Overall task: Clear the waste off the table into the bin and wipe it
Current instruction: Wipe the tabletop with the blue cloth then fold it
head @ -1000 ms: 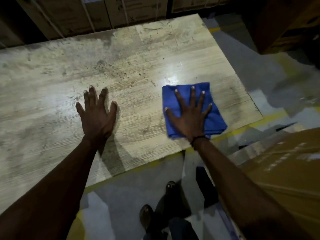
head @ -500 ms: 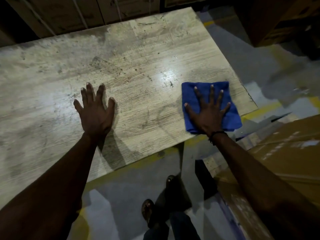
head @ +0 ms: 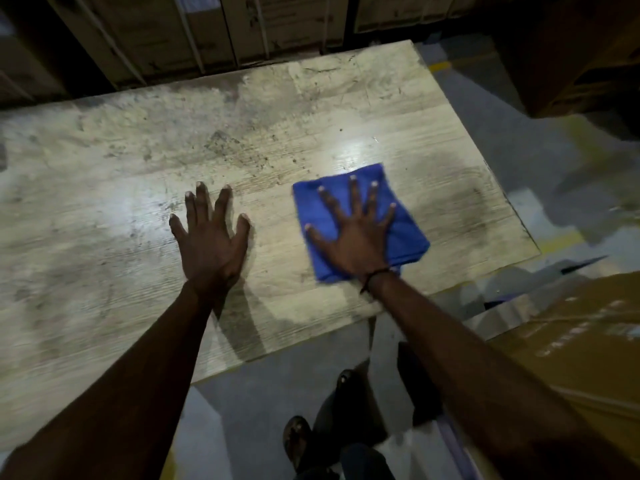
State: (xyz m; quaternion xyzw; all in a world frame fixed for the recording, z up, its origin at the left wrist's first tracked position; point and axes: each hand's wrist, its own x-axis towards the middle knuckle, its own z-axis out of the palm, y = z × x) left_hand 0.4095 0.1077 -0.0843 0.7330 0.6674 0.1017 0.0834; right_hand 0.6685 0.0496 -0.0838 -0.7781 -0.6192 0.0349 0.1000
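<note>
A folded blue cloth (head: 405, 233) lies on the pale wood-grain table (head: 145, 188), toward its right end. My right hand (head: 353, 233) presses flat on the cloth with fingers spread and straight. My left hand (head: 211, 237) rests flat on the bare tabletop to the left of the cloth, fingers spread. Dark smudges and speckles mark the table's far middle. No waste and no bin are in view.
Strapped cardboard boxes (head: 242, 26) stand behind the table's far edge. A large brown carton (head: 581, 341) sits at the right, below the table's near corner. My feet (head: 301, 438) are on the grey floor with yellow line markings (head: 561, 239).
My right hand slid the blue cloth right toward the table's edge, then back left toward the middle. My left hand stayed planted flat on the table.
</note>
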